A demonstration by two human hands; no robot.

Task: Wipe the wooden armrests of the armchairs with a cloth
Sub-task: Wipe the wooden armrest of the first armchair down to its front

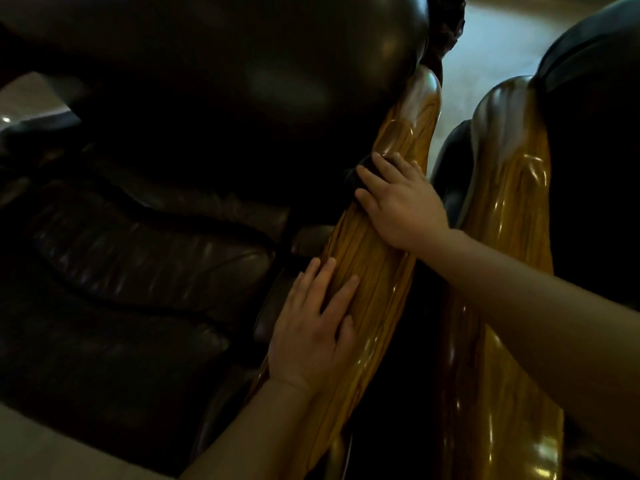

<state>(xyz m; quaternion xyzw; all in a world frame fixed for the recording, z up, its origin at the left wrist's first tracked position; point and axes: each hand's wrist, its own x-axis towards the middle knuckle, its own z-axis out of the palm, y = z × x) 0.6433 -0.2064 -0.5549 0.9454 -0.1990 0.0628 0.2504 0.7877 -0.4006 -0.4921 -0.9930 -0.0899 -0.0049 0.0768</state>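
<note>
- The person is working on the shiny golden-brown wooden armrest (374, 271) of the dark brown leather armchair (138, 258) on the left side of the view.
- The right hand (401, 206) is pressing flat on a small dark cloth (356, 171), partway up that armrest. The fingers are spread, and most of the cloth is hiding under them.
- The left hand (311, 327) is lying flat on the same armrest, lower down and nearer the person. It is open and is holding nothing. It looks like it is just steadying.
- The wiping of this armrest seems to be in the middle. The cloth is sitting about halfway along, so the rounded top end above it probably needs a rub too.
- The wood is too shiny to show which parts are clean and which are not.
- A second glossy wooden armrest (512, 188), belonging to another dark armchair (595, 133), is standing just beside on the right. No cloth is touching it, so it may be waiting for its turn.
- There are no boxes, buckets or bowls showing anywhere, so nothing is holding water or spray here.
</note>
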